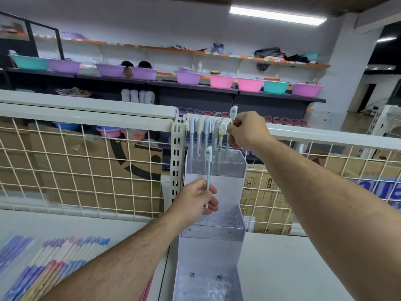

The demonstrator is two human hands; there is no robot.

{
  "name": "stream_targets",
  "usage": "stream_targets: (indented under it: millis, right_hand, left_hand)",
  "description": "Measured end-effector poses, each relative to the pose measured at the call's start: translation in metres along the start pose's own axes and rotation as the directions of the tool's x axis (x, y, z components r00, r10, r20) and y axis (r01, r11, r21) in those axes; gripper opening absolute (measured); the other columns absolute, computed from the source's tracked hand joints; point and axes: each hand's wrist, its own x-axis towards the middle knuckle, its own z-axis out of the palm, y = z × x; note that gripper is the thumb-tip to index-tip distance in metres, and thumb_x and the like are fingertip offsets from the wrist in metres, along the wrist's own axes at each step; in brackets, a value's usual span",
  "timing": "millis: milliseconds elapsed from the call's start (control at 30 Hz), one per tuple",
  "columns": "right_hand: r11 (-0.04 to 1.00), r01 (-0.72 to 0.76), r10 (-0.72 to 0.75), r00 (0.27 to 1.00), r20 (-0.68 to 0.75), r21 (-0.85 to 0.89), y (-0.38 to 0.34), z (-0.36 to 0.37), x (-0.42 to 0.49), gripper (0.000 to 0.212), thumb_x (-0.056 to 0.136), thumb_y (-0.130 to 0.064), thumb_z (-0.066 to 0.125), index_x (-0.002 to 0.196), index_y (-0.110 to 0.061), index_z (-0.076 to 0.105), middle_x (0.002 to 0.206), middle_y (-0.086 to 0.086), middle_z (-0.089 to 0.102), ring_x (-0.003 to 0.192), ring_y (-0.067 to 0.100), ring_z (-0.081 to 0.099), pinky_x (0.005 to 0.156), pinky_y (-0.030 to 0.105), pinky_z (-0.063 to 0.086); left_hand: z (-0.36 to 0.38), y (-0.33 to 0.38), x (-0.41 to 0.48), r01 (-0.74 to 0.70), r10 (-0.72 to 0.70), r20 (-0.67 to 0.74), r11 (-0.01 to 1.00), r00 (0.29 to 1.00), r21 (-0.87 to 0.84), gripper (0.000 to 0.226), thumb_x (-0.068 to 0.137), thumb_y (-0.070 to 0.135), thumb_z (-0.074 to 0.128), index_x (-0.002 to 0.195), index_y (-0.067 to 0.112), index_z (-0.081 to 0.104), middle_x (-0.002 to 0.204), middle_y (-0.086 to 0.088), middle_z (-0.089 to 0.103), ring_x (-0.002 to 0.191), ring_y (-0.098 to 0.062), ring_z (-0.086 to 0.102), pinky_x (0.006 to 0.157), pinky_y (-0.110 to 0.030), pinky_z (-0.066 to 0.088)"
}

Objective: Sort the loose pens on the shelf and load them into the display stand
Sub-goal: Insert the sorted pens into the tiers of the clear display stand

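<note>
At a white shop shelf point(293, 268), the left hand point(195, 196) grips a pen point(207, 170) upright before the tiered clear stand point(227, 187). The right hand point(247, 129) pinches a second pen point(233, 112) over the top tier point(230, 168), where more pens point(199, 131) stand. Loose pens point(56, 257) lie at lower left; wire mesh point(86, 170), cartons point(134, 166) and coloured basins point(221, 81) fill the room behind.

The brown cardboard box point(263, 210) behind the white wire grid point(86, 170) bears black characters 规格, printed sideways, and below them a figure that seems to read 375ml (small, blurred). No other text is legible.
</note>
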Motion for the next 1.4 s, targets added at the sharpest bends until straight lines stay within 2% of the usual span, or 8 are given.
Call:
stream_targets:
  millis: [133, 333, 500, 733, 933, 1033, 1100, 1400]
  right_hand:
    - [0.998, -0.042, 0.046, 0.995, 0.083, -0.050, 0.007, 0.010, -0.001, 0.016, 0.099, -0.020, 0.063, 0.093, -0.005, 0.066, 0.081, 0.012, 0.072, 0.066, 0.020, 0.072, 0.062, 0.030, 0.062]
    - [0.991, -0.059, 0.070, 0.994, 0.087, -0.121, 0.017, 0.012, -0.007, 0.022, 0.090, -0.028, 0.074, 0.082, -0.008, 0.072, 0.073, 0.008, 0.072, 0.064, 0.020, 0.069, 0.065, 0.033, 0.060]
    - [1.000, -0.014, 0.015, 0.994, -0.109, 0.007, 0.033, 0.015, -0.042, 0.018, 0.091, -0.021, 0.069, 0.076, -0.010, 0.069, 0.073, 0.002, 0.069, 0.069, 0.019, 0.067, 0.060, 0.033, 0.057]
    - [0.992, 0.041, -0.067, 0.971, 0.227, 0.117, 0.037, 0.027, -0.095, 0.013, 0.089, -0.029, 0.075, 0.082, -0.019, 0.072, 0.074, -0.002, 0.071, 0.063, 0.008, 0.063, 0.058, 0.020, 0.051]
    - [0.986, 0.027, -0.053, 0.986, 0.160, 0.163, 0.036, 0.028, -0.099, 0.019, 0.093, -0.019, 0.069, 0.076, -0.012, 0.064, 0.061, 0.003, 0.068, 0.053, 0.009, 0.064, 0.048, 0.019, 0.043]
    - [0.978, -0.011, -0.009, 0.995, 0.095, 0.209, 0.034, 0.015, -0.095, 0.017, 0.094, -0.018, 0.068, 0.080, -0.009, 0.064, 0.069, 0.006, 0.071, 0.058, 0.013, 0.070, 0.049, 0.025, 0.047]
    - [0.967, -0.042, 0.033, 0.999, 0.042, 0.251, 0.034, 0.005, -0.090, 0.012, 0.095, -0.017, 0.067, 0.086, -0.009, 0.064, 0.078, 0.007, 0.072, 0.063, 0.015, 0.072, 0.050, 0.027, 0.049]
    - [0.918, -0.064, 0.128, 0.982, -0.140, 0.391, 0.015, -0.015, -0.054, 0.006, 0.094, -0.015, 0.067, 0.092, -0.012, 0.061, 0.080, 0.008, 0.073, 0.060, 0.015, 0.072, 0.053, 0.030, 0.055]
  left_hand:
    - [0.000, 0.000, 0.001, 0.012, -0.012, -0.004, 1.000, 1.000, -0.011, 0.019, 0.103, 0.007, 0.043, 0.097, 0.010, 0.062, 0.091, -0.012, 0.073, 0.087, -0.026, 0.074, 0.085, -0.041, 0.060]
    - [0.000, -0.002, 0.002, 0.007, -0.006, 0.003, 1.000, 1.000, -0.021, 0.018, 0.103, 0.009, 0.046, 0.095, 0.011, 0.062, 0.090, -0.012, 0.074, 0.087, -0.026, 0.074, 0.085, -0.041, 0.060]
    - [0.001, 0.000, 0.000, -0.016, 0.016, 0.019, 1.000, 1.000, -0.027, 0.016, 0.103, 0.011, 0.048, 0.095, 0.011, 0.062, 0.090, -0.011, 0.075, 0.086, -0.024, 0.074, 0.085, -0.039, 0.060]
    - [0.004, 0.004, -0.004, -0.038, 0.039, 0.062, 0.999, 0.997, -0.021, 0.014, 0.101, 0.008, 0.050, 0.094, 0.011, 0.062, 0.089, -0.014, 0.075, 0.081, -0.024, 0.072, 0.079, -0.038, 0.053]
    - [0.003, 0.002, 0.001, -0.123, 0.104, 0.102, 0.970, 0.989, 0.210, 0.006, 0.088, 0.017, 0.072, 0.091, 0.022, 0.070, 0.088, 0.000, 0.075, 0.086, -0.016, 0.071, 0.083, -0.042, 0.059]
    - [-0.002, -0.004, -0.001, -0.159, 0.103, 0.155, 0.894, 0.983, 0.419, 0.026, 0.079, 0.030, 0.081, 0.102, 0.030, 0.070, 0.102, 0.015, 0.066, 0.095, -0.003, 0.063, 0.078, -0.024, 0.053]
    - [-0.006, -0.012, -0.003, -0.191, 0.115, 0.179, 0.842, 0.977, 0.504, 0.032, 0.079, 0.039, 0.080, 0.110, 0.033, 0.071, 0.112, 0.014, 0.061, 0.107, -0.004, 0.058, 0.091, -0.023, 0.048]
    - [-0.010, -0.023, -0.002, -0.175, 0.093, 0.199, 0.876, 0.976, 0.449, 0.028, 0.077, 0.045, 0.080, 0.103, 0.040, 0.070, 0.123, 0.012, 0.061, 0.116, -0.006, 0.056, 0.104, -0.033, 0.046]
